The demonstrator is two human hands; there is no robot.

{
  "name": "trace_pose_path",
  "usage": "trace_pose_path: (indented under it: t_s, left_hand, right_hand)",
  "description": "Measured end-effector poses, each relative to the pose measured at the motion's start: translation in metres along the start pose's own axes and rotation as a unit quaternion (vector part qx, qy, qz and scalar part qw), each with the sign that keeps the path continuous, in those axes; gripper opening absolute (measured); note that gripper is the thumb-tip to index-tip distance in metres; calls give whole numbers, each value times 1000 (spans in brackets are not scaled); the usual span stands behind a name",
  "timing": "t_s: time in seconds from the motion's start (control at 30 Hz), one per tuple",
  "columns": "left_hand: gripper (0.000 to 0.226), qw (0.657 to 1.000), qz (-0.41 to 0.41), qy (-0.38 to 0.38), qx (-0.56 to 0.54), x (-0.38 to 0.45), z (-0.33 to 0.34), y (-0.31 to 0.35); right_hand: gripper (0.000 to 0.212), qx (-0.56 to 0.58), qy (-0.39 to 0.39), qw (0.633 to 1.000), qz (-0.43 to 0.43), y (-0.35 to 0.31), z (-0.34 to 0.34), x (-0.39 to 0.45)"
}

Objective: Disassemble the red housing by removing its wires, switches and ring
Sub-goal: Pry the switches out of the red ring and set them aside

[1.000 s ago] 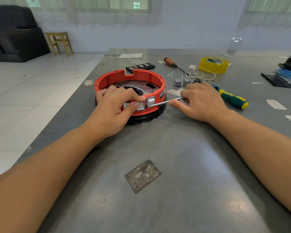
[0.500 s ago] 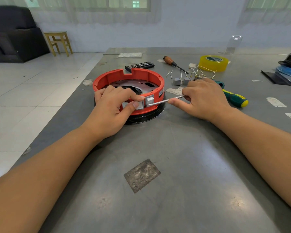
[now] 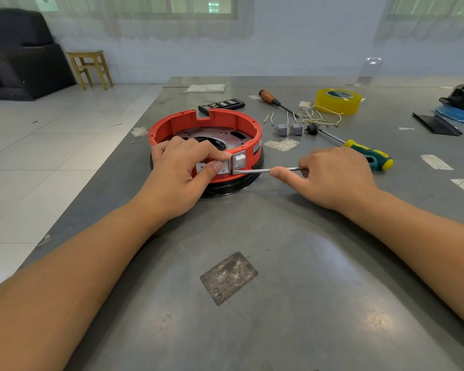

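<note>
The round red housing (image 3: 177, 124) sits on a black ring (image 3: 233, 187) on the grey metal table (image 3: 292, 263). Two white rocker switches are set in its near wall. My left hand (image 3: 180, 172) grips the housing's near rim, thumb and forefinger pinching the left switch (image 3: 223, 167). My right hand (image 3: 330, 178) holds a thin metal tool (image 3: 255, 171) whose tip touches the lower edge of the right switch (image 3: 239, 159). Loose wires (image 3: 322, 116) and two removed grey switches (image 3: 289, 129) lie behind the hand.
Behind my right hand lie a green-and-yellow screwdriver (image 3: 370, 155), a wooden-handled screwdriver (image 3: 271, 99), a yellow tape roll (image 3: 337, 100) and a black bit case (image 3: 221, 105). Black and blue parts (image 3: 461, 108) sit at the far right. The table's left edge drops to a tiled floor.
My right hand has drawn back to the right along the tool, and the tip has dropped from the right switch's side to its lower edge. My left hand keeps its grip.
</note>
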State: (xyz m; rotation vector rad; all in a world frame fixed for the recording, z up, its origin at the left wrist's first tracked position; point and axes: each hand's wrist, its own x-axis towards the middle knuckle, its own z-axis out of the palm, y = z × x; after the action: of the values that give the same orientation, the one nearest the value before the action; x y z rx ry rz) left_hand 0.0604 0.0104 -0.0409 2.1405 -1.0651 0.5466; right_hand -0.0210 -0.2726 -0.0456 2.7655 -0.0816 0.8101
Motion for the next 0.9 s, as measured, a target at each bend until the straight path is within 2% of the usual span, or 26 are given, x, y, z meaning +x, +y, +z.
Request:
trace_pose_path:
  t_s: [0.23,0.57,0.8,0.9]
  left_hand:
    - [15,1000,-7,-6,-2,2,0,-3]
    - [19,1000,-15,-15,-16,3,-2,-5]
    - [19,1000,-16,-17,-16,3,-2,-6]
    - [20,1000,-18,-10,-20,2,-2,-5]
  right_hand:
    - [77,29,49,998,-27,7,7,17]
    - [66,82,124,988,-37,-3,15,28]
    - [71,48,87,994,-37,-9,10,24]
    - [79,17,58,997,-45,-9,7,23]
